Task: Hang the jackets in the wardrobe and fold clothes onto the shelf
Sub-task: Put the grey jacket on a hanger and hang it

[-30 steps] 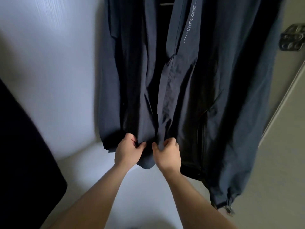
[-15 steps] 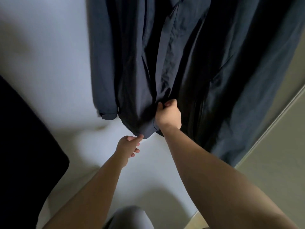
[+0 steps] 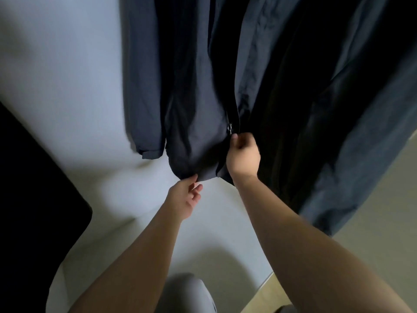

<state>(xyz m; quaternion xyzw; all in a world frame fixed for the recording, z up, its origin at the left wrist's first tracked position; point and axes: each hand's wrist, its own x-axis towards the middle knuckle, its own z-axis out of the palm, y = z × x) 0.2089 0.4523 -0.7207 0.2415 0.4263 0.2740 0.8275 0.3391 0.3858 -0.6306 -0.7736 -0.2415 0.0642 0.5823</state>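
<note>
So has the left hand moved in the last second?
Yes. The left hand dropped: it was level with the sleeve cuff of the jacket, and is now below it, thumb at the hem.

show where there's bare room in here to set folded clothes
Bare white surface lies between the black object and the navy jacket, and below its hem. Right of the right hand, fabric fills everything.
</note>
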